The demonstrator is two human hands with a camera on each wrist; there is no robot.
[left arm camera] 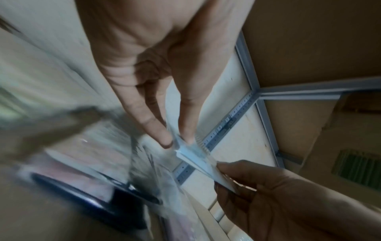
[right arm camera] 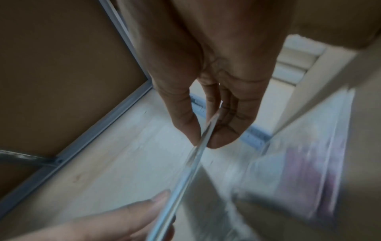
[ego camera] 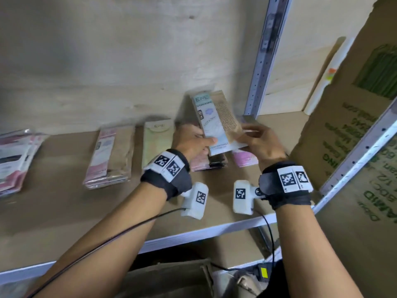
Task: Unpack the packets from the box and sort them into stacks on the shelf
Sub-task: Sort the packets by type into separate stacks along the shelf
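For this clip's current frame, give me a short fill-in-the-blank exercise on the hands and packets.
1. The blue packet is held by ____ hands.
2. The left hand pinches the packet between thumb and ____.
3. The green packet lies flat on the ____.
4. The cardboard box stands to the ____ of the right hand.

Missing words: both; fingers; shelf; right

Brown board shelf [ego camera: 64,203], pale metal front rail, perforated metal upright [ego camera: 261,67] at far right. Directly on it, left to right: fanned pile of pink-and-white packets [ego camera: 15,160] at left edge; neat stack of pink-and-tan packets [ego camera: 110,155], well apart from pile; pale green packet [ego camera: 155,143] just beside stack; pink-and-dark packets [ego camera: 204,163] right of that, partly hidden; pink packet [ego camera: 245,159] nearest upright. Big printed cardboard box [ego camera: 335,134] stands at right end.
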